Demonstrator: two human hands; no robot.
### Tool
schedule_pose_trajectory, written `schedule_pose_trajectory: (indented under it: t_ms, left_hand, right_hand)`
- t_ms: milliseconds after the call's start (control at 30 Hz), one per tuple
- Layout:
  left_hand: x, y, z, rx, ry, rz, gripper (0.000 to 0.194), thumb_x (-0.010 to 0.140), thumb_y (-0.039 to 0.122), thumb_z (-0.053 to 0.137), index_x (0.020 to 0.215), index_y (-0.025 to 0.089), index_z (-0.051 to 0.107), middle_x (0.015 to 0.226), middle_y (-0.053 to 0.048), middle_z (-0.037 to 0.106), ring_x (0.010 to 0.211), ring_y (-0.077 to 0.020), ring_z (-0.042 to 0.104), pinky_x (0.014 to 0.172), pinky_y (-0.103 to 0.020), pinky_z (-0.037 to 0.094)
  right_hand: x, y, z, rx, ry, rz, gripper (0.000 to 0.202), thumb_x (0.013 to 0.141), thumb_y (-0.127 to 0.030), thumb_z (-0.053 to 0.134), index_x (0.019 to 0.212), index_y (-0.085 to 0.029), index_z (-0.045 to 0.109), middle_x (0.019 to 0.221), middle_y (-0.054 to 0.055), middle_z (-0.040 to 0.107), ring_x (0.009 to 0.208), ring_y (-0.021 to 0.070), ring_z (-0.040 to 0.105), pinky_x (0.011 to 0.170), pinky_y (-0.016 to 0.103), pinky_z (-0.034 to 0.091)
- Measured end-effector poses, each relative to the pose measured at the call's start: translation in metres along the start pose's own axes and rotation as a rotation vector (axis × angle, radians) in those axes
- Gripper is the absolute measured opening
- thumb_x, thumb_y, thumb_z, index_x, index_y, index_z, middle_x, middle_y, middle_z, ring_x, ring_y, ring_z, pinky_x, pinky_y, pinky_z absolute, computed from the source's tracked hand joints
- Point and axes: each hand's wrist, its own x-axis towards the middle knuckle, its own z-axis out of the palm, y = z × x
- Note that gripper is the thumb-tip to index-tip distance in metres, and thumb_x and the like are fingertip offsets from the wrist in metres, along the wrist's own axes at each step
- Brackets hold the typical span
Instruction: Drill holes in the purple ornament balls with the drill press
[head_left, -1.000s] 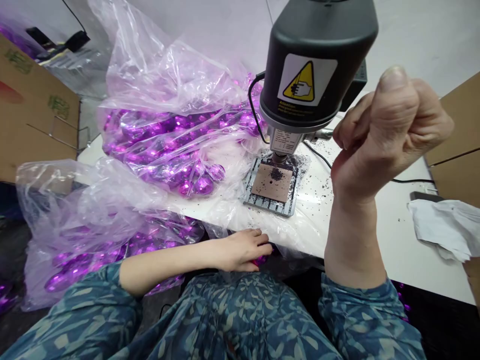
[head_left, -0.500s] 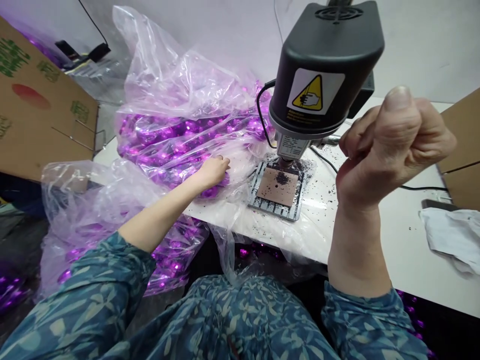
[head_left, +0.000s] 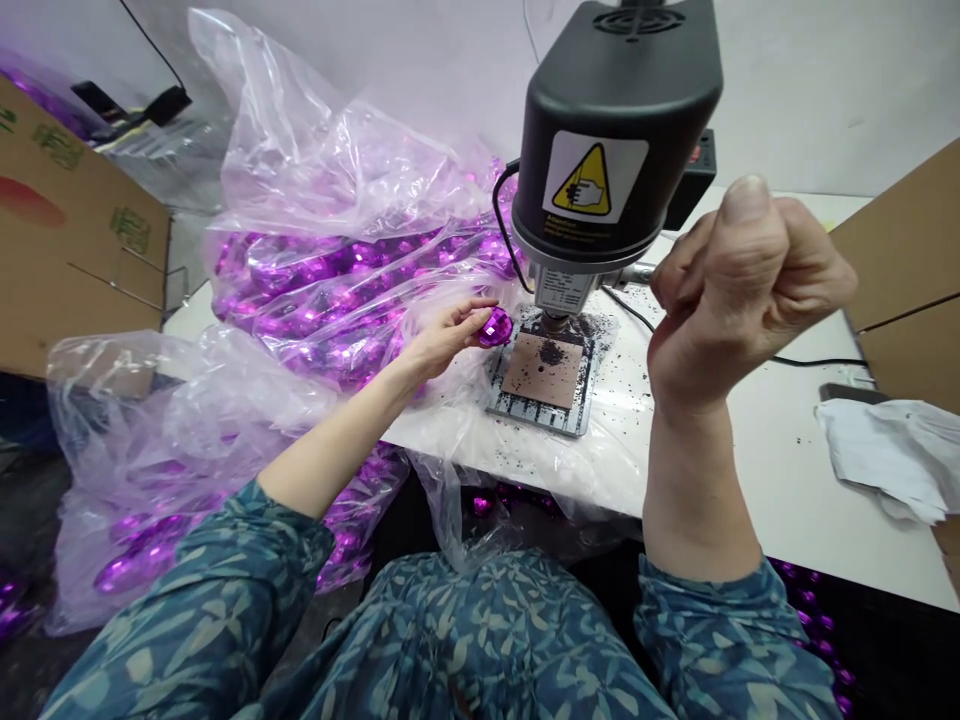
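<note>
Pinched in the fingertips of my left hand [head_left: 448, 338] is a shiny purple faceted ball [head_left: 496, 327], held just left of the drill press [head_left: 611, 140]. Under the drill's chuck lies a brown square board [head_left: 541, 369] with a small dark hole, on a slotted metal base [head_left: 525, 415]. Dark shavings are scattered over the board and around it. My right hand [head_left: 750, 290] is closed in a fist around the drill's lever handle [head_left: 637, 274], whose grip end is hidden by the fingers.
An open clear plastic bag [head_left: 322, 190] full of purple balls lies at the table's left, and another bag [head_left: 187, 440] hangs in front of it. Cardboard boxes stand at left [head_left: 75, 240] and right [head_left: 900, 240]. White paper [head_left: 885, 455] rests on the white table [head_left: 795, 500].
My left hand has come out of the plastic bag with a purple ball and moved right toward the drill. My right hand keeps its grip on the lever. The view has shifted slightly.
</note>
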Motion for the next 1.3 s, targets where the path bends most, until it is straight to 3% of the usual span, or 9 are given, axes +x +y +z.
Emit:
schedule_pose_trajectory:
  t_ms: [100, 300, 567, 900, 1167, 1300]
  left_hand:
    - [0.004, -0.012, 0.021, -0.107, -0.022, -0.061, 0.058, 0.082, 0.053, 0.092, 0.126, 0.019, 0.073, 0.112, -0.007, 0.079, 0.095, -0.0169, 0.074, 0.088, -0.031, 0.059]
    - [0.010, -0.034, 0.049, -0.041, -0.046, 0.019, 0.062, 0.078, 0.054, 0.094, 0.120, 0.015, 0.070, 0.106, -0.008, 0.079, 0.093, -0.0186, 0.073, 0.086, -0.032, 0.055]
    - [0.008, -0.038, 0.057, 0.143, -0.119, 0.098, 0.055, 0.084, 0.047, 0.090, 0.122, 0.013, 0.069, 0.121, -0.014, 0.076, 0.104, -0.0231, 0.074, 0.094, -0.037, 0.059]
    - [-0.008, -0.050, 0.076, 0.393, -0.031, 0.232, 0.053, 0.090, 0.034, 0.085, 0.136, 0.018, 0.063, 0.134, -0.013, 0.075, 0.121, -0.0250, 0.074, 0.106, -0.040, 0.061]
    - [-0.007, -0.051, 0.073, 0.435, -0.042, 0.281, 0.053, 0.093, 0.037, 0.083, 0.137, 0.019, 0.061, 0.134, -0.014, 0.074, 0.121, -0.0263, 0.075, 0.105, -0.042, 0.063]
    - [-0.008, -0.053, 0.073, 0.397, -0.044, 0.295, 0.052, 0.092, 0.037, 0.083, 0.135, 0.019, 0.062, 0.134, -0.014, 0.075, 0.121, -0.0264, 0.075, 0.105, -0.043, 0.063]
  right_hand:
    - [-0.002, -0.001, -0.002, -0.050, -0.034, 0.004, 0.057, 0.098, -0.045, 0.067, 0.057, -0.022, 0.035, 0.049, -0.006, 0.034, 0.042, 0.0073, 0.033, 0.046, 0.032, 0.024]
    - [-0.005, -0.001, -0.006, -0.160, -0.060, 0.040, 0.058, 0.103, -0.052, 0.058, 0.060, -0.023, 0.031, 0.054, -0.004, 0.032, 0.046, 0.0080, 0.032, 0.049, 0.033, 0.026]
    - [-0.005, 0.003, -0.007, -0.125, -0.057, 0.068, 0.062, 0.098, -0.060, 0.060, 0.060, -0.023, 0.028, 0.052, -0.004, 0.029, 0.046, 0.0092, 0.027, 0.049, 0.033, 0.026]
    - [-0.004, -0.002, -0.005, -0.145, -0.046, 0.019, 0.061, 0.100, -0.056, 0.060, 0.059, -0.023, 0.029, 0.049, -0.005, 0.032, 0.044, 0.0078, 0.029, 0.046, 0.032, 0.026]
    - [-0.022, 0.011, -0.010, -0.044, -0.019, -0.171, 0.061, 0.102, -0.031, 0.063, 0.056, -0.019, 0.025, 0.046, -0.006, 0.023, 0.038, 0.0053, 0.025, 0.041, 0.031, 0.019]
    - [-0.030, 0.012, -0.013, -0.159, -0.017, -0.148, 0.064, 0.104, -0.041, 0.056, 0.056, -0.022, 0.019, 0.045, -0.005, 0.022, 0.038, 0.0078, 0.023, 0.041, 0.034, 0.019]
